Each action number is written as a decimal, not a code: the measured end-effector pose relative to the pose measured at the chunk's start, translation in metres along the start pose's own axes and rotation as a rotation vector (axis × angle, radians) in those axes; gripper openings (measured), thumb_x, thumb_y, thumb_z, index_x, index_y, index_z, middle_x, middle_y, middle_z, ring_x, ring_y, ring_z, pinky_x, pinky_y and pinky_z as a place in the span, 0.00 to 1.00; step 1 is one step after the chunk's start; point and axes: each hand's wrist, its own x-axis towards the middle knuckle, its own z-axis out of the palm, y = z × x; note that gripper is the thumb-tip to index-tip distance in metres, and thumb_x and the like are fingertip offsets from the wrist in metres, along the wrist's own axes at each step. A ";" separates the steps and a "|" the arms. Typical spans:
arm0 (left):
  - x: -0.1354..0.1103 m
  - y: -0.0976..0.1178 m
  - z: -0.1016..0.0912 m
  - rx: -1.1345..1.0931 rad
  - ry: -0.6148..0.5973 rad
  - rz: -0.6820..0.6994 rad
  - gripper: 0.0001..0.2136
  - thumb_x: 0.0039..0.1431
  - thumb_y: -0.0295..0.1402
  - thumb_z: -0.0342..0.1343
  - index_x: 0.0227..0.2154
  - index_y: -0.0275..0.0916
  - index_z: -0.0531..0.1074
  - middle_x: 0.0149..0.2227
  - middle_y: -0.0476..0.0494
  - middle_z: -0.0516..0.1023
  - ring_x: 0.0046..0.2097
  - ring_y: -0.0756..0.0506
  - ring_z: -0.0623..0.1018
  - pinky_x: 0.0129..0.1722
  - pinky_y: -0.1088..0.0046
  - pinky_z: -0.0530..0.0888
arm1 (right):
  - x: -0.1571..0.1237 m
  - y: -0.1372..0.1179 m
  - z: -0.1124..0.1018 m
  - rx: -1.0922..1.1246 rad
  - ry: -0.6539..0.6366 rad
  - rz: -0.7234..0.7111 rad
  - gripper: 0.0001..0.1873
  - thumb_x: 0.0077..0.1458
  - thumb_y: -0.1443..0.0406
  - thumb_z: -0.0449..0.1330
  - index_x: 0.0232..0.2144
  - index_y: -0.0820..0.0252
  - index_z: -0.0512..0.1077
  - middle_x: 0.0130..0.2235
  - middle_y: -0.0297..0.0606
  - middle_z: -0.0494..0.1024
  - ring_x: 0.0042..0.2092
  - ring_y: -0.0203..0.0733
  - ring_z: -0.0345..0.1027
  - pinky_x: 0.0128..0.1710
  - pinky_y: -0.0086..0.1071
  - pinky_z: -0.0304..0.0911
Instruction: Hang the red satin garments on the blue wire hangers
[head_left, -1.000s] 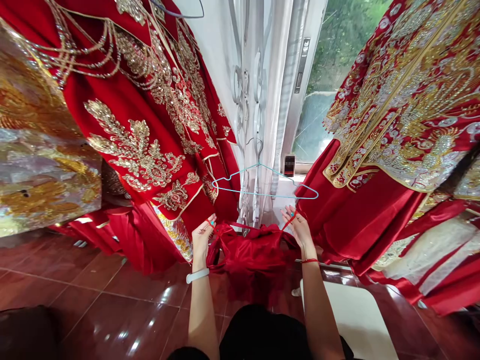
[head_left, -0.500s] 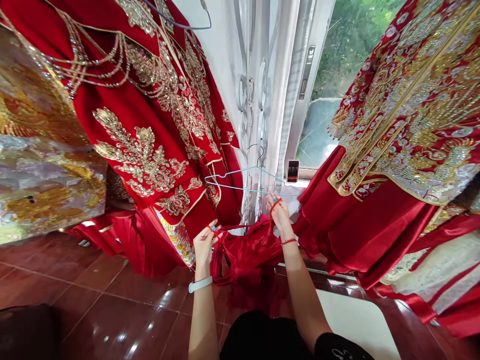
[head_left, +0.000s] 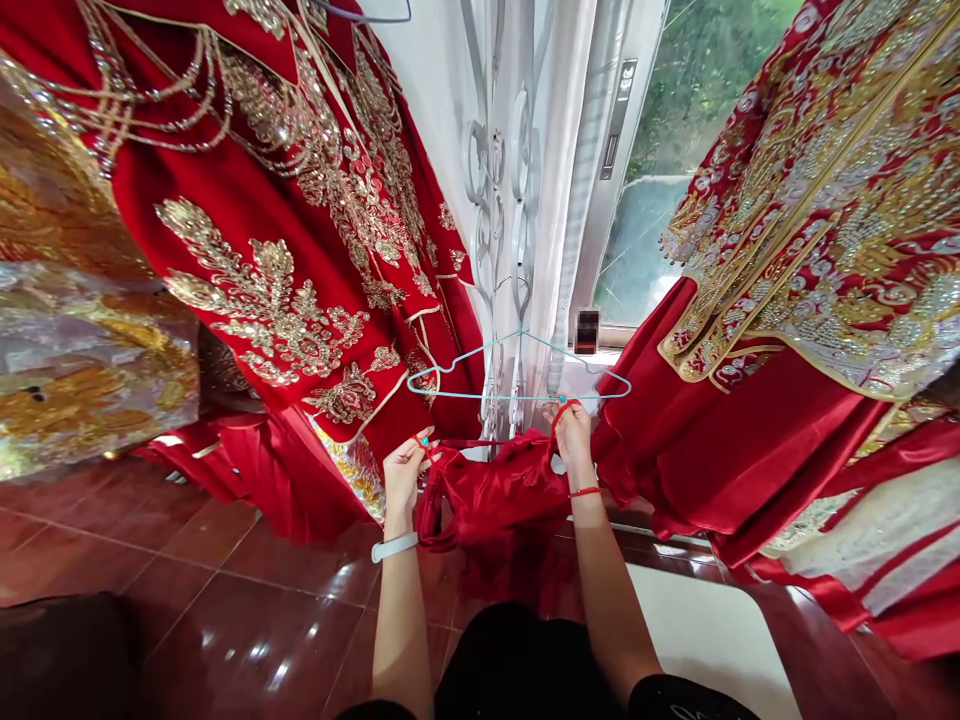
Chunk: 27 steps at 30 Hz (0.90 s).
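Red garment (head_left: 510,495): center, near side, strung by its thin straps between the two hands, body drooping in folds over the floor.

Left to right. Far left, gold-and-white garment (head_left: 97,375); near left, dark object (head_left: 64,650) on glossy reddish floor tiles (head_left: 202,625), can't tell what. Next, red gown (head_left: 262,215) with gold leaf embroidery and draped bead strings. Left hand (head_left: 407,470) nearly closed, thumb and fingers pinching the garment's left strap; pale band (head_left: 394,547) on wrist. Light blue hanger (head_left: 480,395) in the center, beyond the garment and above it, bare, its hook up against white scrollwork (head_left: 480,165). Right hand (head_left: 573,435) partly curled, has hold of the right strap, which loops by the fingers, just below the hanger's lower bar; red bracelet (head_left: 585,491) on wrist. Small dark rectangle (head_left: 586,332), blurred, beside the window (head_left: 645,230). Near right, flat cream surface (head_left: 697,630), partly behind right arm. Right, red outfit (head_left: 840,240), top thick with gold and silver beadwork, plain red skirt below.
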 end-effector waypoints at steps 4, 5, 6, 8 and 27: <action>0.009 0.015 0.002 0.023 -0.028 0.046 0.23 0.37 0.41 0.75 0.36 0.34 0.83 0.45 0.32 0.84 0.45 0.39 0.84 0.49 0.61 0.80 | -0.006 -0.012 -0.004 0.003 0.049 -0.023 0.15 0.41 0.60 0.67 0.33 0.55 0.69 0.29 0.29 0.75 0.29 0.34 0.71 0.30 0.29 0.69; 0.012 0.020 0.002 0.025 -0.036 0.063 0.22 0.37 0.41 0.75 0.36 0.34 0.83 0.43 0.33 0.85 0.46 0.39 0.84 0.52 0.59 0.79 | -0.007 -0.015 -0.004 -0.006 0.054 -0.026 0.15 0.41 0.60 0.67 0.32 0.55 0.69 0.29 0.28 0.75 0.29 0.34 0.71 0.29 0.29 0.68; 0.016 0.026 0.002 0.025 -0.043 0.083 0.22 0.37 0.40 0.76 0.35 0.34 0.83 0.42 0.34 0.85 0.46 0.38 0.84 0.54 0.58 0.78 | -0.007 -0.017 -0.005 -0.015 0.062 -0.033 0.15 0.41 0.60 0.66 0.32 0.55 0.68 0.28 0.28 0.75 0.29 0.34 0.71 0.28 0.28 0.67; 0.025 0.036 0.003 0.026 -0.053 0.117 0.20 0.36 0.39 0.76 0.34 0.35 0.83 0.39 0.35 0.85 0.47 0.39 0.83 0.57 0.57 0.76 | -0.007 -0.021 -0.005 -0.027 0.076 -0.056 0.14 0.41 0.59 0.65 0.31 0.55 0.67 0.26 0.27 0.74 0.27 0.34 0.70 0.27 0.28 0.66; 0.067 0.120 0.046 0.436 -0.444 0.270 0.13 0.35 0.37 0.75 0.25 0.37 0.83 0.28 0.40 0.83 0.36 0.39 0.82 0.40 0.65 0.78 | -0.014 -0.023 -0.003 -0.014 0.067 -0.097 0.13 0.40 0.61 0.63 0.31 0.54 0.67 0.25 0.24 0.70 0.22 0.29 0.60 0.20 0.26 0.57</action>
